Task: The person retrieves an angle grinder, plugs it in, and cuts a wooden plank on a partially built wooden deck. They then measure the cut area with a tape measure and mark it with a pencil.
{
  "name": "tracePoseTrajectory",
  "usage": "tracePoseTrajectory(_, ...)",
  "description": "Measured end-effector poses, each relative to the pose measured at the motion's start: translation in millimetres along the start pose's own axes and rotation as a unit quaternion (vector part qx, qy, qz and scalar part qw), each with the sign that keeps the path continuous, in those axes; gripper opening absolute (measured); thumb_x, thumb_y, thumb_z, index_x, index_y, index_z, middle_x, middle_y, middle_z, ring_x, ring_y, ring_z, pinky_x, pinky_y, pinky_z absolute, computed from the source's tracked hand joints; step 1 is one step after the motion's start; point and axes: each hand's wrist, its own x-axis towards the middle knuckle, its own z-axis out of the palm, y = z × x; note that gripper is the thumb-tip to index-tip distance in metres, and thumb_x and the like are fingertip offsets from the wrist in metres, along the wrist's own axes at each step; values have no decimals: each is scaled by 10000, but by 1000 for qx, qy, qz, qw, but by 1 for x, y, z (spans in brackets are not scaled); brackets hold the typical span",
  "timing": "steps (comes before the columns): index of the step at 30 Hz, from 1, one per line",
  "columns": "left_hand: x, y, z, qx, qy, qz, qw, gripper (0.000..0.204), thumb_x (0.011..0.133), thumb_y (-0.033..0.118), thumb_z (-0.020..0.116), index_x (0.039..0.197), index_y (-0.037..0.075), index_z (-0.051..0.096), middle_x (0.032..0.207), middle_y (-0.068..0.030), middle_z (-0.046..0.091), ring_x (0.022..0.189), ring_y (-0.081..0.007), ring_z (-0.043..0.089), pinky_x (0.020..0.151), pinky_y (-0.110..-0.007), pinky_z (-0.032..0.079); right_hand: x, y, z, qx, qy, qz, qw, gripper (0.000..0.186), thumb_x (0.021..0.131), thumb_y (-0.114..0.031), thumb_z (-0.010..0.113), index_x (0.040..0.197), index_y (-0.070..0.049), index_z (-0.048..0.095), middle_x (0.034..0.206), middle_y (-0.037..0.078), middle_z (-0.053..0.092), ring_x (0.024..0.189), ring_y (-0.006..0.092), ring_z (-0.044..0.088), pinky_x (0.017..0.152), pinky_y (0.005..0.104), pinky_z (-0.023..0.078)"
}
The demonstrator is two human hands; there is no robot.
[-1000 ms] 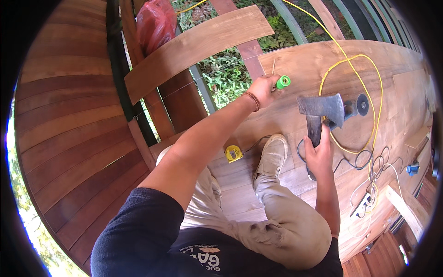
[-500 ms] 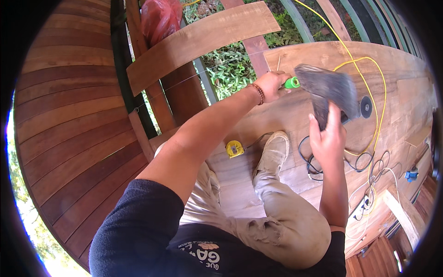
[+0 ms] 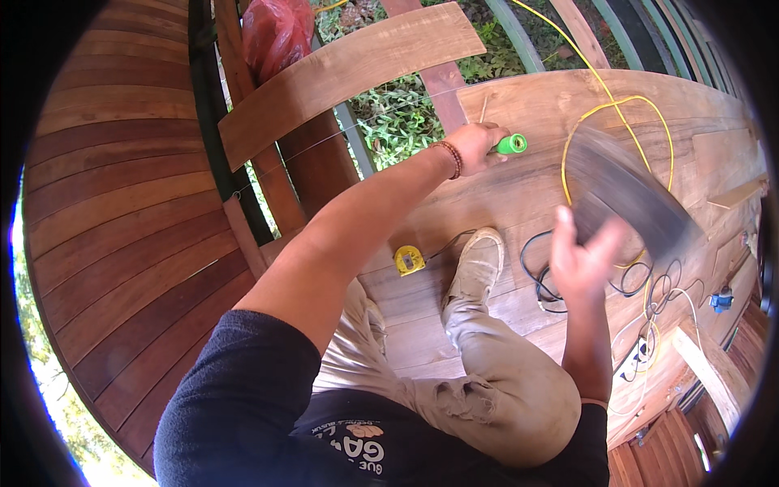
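Observation:
My left hand (image 3: 479, 149) is closed around a green-handled tool (image 3: 512, 144), its round butt pointing right; whatever lies beyond the fist is hidden. It is low over the wooden planks (image 3: 519, 191), near their far edge. To the right, my right hand (image 3: 591, 253) grips a dark, blocky piece (image 3: 633, 195), seemingly wood, smeared by motion. That block is tilted and apart from the green butt. A yellow tape measure (image 3: 410, 260) lies on the planks beside my shoe (image 3: 475, 268).
Beyond the planks, open joists (image 3: 519, 36) show greenery below. A loose board (image 3: 349, 77) crosses them, near a red plastic bag (image 3: 278, 36). Yellow cord (image 3: 672, 154) loops at right; black cable (image 3: 531, 276), a power strip (image 3: 641, 357) and a blue object (image 3: 720, 303) lie nearer.
My right hand has swung the dark block rightward, away from the green butt, turning it. A dark disc on the planks is now hidden behind it. My left hand keeps its hold.

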Motion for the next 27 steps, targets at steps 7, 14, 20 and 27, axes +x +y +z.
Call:
tracePoseTrajectory(7,0,-2,-1,46,-13,-5,999,336,889,313,771,1052,39,663,1040,-209,727,990,-373,723,870,-434,581,10,-7,-1,28,-178,195,964,394,907,-91,719,1248,-1,543,1040,277,696,947,492,688,756,494,567)
tracePoseTrajectory(14,-9,-12,-31,-16,26,-113,993,223,881,129,749,1082,63,680,1026,-151,749,985,-295,734,883,-391,582,-6,-2,-21,118,-64,249,959,441,898,-60,751,1267,51,537,951,191,718,843,295,739,737,387,570)
tracePoseTrajectory(20,-28,-18,-23,-128,67,-149,978,240,899,89,743,1128,53,684,1040,-96,756,1010,-191,730,919,-340,583,-36,12,-2,119,-79,287,947,457,898,-64,755,1291,38,547,980,144,691,866,221,665,797,378,542)
tracePoseTrajectory(27,-32,-14,-10,-175,89,-129,972,229,897,51,765,1111,50,685,1032,-76,742,983,-155,706,904,-330,586,-34,15,-1,145,-123,295,936,512,914,-72,732,1361,44,510,1092,191,683,963,241,684,839,371,551)
